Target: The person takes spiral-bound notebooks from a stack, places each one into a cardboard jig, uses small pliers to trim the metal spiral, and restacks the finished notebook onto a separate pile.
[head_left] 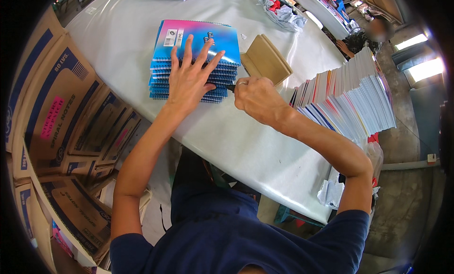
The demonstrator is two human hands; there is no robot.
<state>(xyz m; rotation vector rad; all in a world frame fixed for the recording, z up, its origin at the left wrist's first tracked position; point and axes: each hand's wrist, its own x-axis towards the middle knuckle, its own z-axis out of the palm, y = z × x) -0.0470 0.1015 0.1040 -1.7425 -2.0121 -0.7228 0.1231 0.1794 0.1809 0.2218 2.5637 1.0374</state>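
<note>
So we're looking down at a pile of spiral notebooks sitting on a pale, shiny table, pretty much straight in front of the person. The top cover fades from pink to blue, with a white label on its left half, and the wire coils face the near edge. The pile isn't perfectly squared up; we can see the coil edges stepping a bit.

The left hand lies palm down on it, fingers spread well apart across the cover, thumb out by the coils on the right. It isn't gripping anything that we can see. The right hand is curled tight around a dark tool, and there's a ring on one finger. Only the tool's tip pokes out, right by the coils at the pile's right side. Most of it is hidden in the fist, so we can't tell what kind it is, or whether it touches the wire.

Just beyond that hand we've got a tan cardboard piece, tilted on the tabletop. Over to the right there's a long leaning row of notebooks, page edges showing. Brown cartons are stacked along the left, a plastic bag with something red sits at the far side, and we spot another person at upper right.
</note>
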